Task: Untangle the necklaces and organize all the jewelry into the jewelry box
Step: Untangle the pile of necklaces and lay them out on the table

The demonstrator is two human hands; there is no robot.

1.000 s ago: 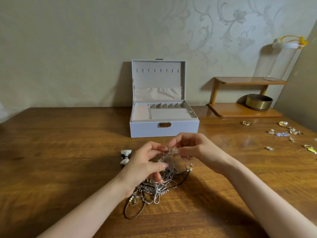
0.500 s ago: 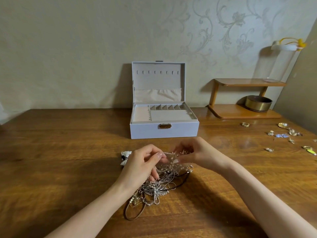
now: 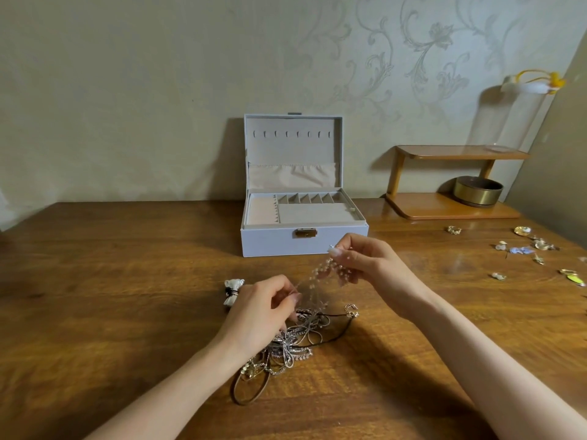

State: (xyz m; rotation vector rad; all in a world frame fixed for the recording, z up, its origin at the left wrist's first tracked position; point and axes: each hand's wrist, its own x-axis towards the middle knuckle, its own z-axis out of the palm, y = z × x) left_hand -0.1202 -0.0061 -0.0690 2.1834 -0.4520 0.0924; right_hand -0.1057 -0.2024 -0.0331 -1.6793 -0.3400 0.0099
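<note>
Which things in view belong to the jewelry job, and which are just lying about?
Job: beaded strand pinched by left hand and right hand; necklace tangle; open jewelry box; loose jewelry at right; white bow.
Lying about: wooden shelf; brass bowl; glass vase.

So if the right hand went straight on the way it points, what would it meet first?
Most likely the front wall of the open jewelry box, just beyond the right hand, which pinches a beaded strand; the gap between them is hard to judge.

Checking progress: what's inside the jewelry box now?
The jewelry box shows bare beige compartments and empty lid hooks. What is inside the lid pocket and under the flat panel is hidden.
</note>
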